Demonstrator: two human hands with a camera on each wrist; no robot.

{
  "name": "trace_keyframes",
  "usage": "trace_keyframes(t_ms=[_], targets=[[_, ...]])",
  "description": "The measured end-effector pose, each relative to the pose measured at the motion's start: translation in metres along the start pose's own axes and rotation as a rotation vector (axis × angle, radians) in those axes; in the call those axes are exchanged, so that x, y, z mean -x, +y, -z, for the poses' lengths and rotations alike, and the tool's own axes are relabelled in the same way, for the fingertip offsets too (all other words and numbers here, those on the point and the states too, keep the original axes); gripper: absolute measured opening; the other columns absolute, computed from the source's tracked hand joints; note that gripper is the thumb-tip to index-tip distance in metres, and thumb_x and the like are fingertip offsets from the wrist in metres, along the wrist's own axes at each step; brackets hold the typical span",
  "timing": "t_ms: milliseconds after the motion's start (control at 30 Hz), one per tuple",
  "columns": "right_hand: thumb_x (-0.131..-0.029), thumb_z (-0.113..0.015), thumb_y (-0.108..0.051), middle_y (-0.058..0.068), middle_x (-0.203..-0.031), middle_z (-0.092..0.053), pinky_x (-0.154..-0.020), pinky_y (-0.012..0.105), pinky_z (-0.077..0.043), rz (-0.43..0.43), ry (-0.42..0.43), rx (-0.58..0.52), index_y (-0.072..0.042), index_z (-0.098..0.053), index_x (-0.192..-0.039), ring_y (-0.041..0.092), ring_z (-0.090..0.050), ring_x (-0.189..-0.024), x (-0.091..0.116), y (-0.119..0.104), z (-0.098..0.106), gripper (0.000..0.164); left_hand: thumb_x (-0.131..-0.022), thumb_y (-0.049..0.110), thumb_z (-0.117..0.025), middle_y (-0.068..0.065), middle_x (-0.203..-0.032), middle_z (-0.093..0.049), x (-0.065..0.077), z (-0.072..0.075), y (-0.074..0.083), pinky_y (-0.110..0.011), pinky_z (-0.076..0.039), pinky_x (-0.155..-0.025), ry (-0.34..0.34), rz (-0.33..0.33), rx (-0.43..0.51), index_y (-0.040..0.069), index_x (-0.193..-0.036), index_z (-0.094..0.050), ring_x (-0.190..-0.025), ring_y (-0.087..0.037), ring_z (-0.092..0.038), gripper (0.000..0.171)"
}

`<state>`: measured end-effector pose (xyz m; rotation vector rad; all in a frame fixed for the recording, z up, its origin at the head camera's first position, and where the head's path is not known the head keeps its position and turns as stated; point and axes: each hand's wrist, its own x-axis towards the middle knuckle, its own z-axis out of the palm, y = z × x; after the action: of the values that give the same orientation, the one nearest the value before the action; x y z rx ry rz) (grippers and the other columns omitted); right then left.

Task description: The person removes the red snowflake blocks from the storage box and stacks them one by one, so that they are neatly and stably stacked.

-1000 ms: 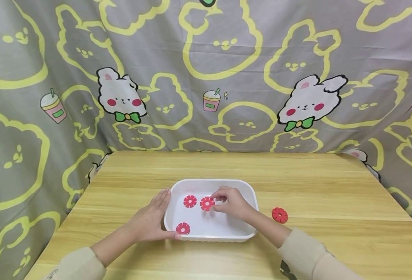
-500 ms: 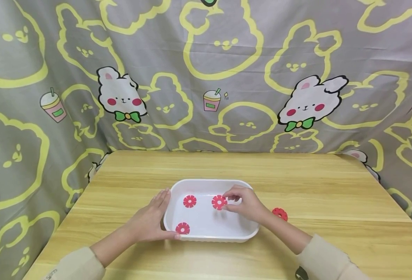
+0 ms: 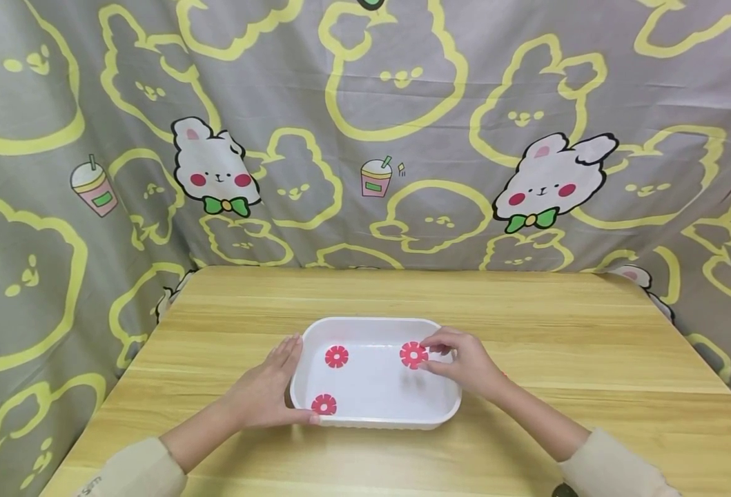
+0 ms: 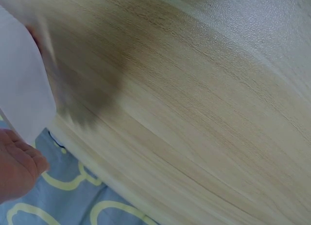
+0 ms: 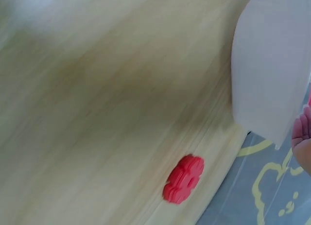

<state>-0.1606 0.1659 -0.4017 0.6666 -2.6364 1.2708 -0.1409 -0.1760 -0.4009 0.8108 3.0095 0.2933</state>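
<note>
A white rectangular tray (image 3: 374, 417) sits on the table. My left hand (image 3: 266, 393) rests against its left end, fingers straight along the outer wall and thumb at the front rim. Between thumb and fingers my right hand (image 3: 458, 355) pinches a red snowflake building disc (image 3: 406, 356) by its right edge, over the tray's right part. A shadow falls on the tray floor below that disc. Two more red discs lie inside: one disc (image 3: 337, 357) toward the back left, another disc (image 3: 324, 405) in the front left corner.
Right of the tray, a stack of red discs (image 5: 182, 180) lies on the wooden table (image 3: 564, 324); the right wrist nearly hides it in the head view. A patterned grey curtain (image 3: 315, 90) hangs behind the table and along both sides.
My right hand has moved to the right across the tray with the pinched disc, covering most of the stack on the table. The left hand and the tray have stayed put.
</note>
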Motion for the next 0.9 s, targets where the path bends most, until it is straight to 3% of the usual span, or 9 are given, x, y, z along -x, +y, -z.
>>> trace_keyframes(t_ms=[167,433,733,900], targets=[[-0.068,-0.078,-0.003,0.001,-0.08,-0.064,-0.065,0.024,-0.052,-0.006,0.038,0.024,-0.002,-0.072,-0.091,0.021,-0.055,-0.072,0.007,0.004,0.01,0.024,-0.065,0.079,-0.057,-0.024,-0.149,-0.029,0.0,0.001,0.001,-0.046,-0.037,-0.106,-0.001,0.0,0.008,-0.009,-0.142,-0.027,-0.138,-0.037,-0.029,0.12],[-0.068,-0.078,-0.003,-0.001,-0.083,-0.066,-0.064,0.019,-0.05,0.023,0.105,0.044,-0.006,-0.072,-0.088,0.011,-0.053,-0.072,0.024,0.013,0.024,0.021,-0.065,0.079,-0.056,-0.023,-0.149,-0.029,0.0,0.001,0.001,-0.046,-0.037,-0.106,-0.012,0.003,0.003,-0.008,-0.141,-0.028,-0.138,-0.037,-0.029,0.119],[-0.065,-0.08,-0.003,-0.002,-0.081,-0.066,-0.061,0.024,-0.051,-0.016,0.176,0.126,-0.006,-0.072,-0.088,0.011,-0.056,-0.071,0.044,0.024,0.04,0.024,-0.065,0.078,-0.058,-0.023,-0.149,-0.028,0.0,0.002,0.002,-0.046,-0.036,-0.107,-0.012,0.001,0.012,-0.008,-0.141,-0.028,-0.138,-0.037,-0.029,0.118],[-0.062,-0.081,-0.002,-0.001,-0.077,-0.065,-0.061,0.018,-0.05,0.003,0.219,0.148,-0.006,-0.072,-0.086,0.005,-0.055,-0.069,0.056,0.033,0.045,0.026,-0.065,0.079,-0.056,-0.023,-0.149,-0.028,0.0,0.001,0.001,-0.046,-0.037,-0.106,-0.015,0.006,0.011,-0.008,-0.141,-0.028,-0.138,-0.037,-0.029,0.119]])
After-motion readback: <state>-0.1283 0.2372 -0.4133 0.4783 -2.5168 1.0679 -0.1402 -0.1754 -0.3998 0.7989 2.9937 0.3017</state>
